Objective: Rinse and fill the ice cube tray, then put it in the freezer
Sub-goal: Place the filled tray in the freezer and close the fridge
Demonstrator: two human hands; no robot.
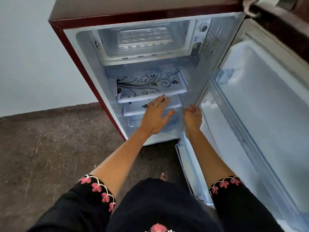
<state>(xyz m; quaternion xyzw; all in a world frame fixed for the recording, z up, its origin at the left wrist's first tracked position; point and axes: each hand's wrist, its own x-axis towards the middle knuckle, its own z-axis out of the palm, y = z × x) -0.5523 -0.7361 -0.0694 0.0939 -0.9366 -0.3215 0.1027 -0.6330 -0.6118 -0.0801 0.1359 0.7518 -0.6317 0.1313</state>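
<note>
Sitting inside the freezer compartment (143, 42) at the top of the small red refrigerator (73, 52), the ice cube tray (144, 36) lay flat on the compartment floor, its rows of cells showing through a hazy view; whether they held water could not be told. Judged from that, the rinsing, filling and placing looked done, and what seemed left was closing the refrigerator door (260, 101), which stood wide open to the right of the freezer compartment. Both hands were empty and well below the freezer compartment. The left hand (155, 114) reached forward with the arm nearly straight, palm down and fingers spread loosely, its grip released, with the fingertips at the front edge of the patterned glass shelf (150, 86) two levels under the freezer compartment; contact with the shelf could not be confirmed. The right hand (193, 117) hung below and to the right of the freezer compartment, near the hinge side of the cabinet opening, fingers curled loosely inward but grasping nothing, wrist slightly bent. Black sleeves with pink floral embroidery (100, 190) ended at the forearms.
</note>
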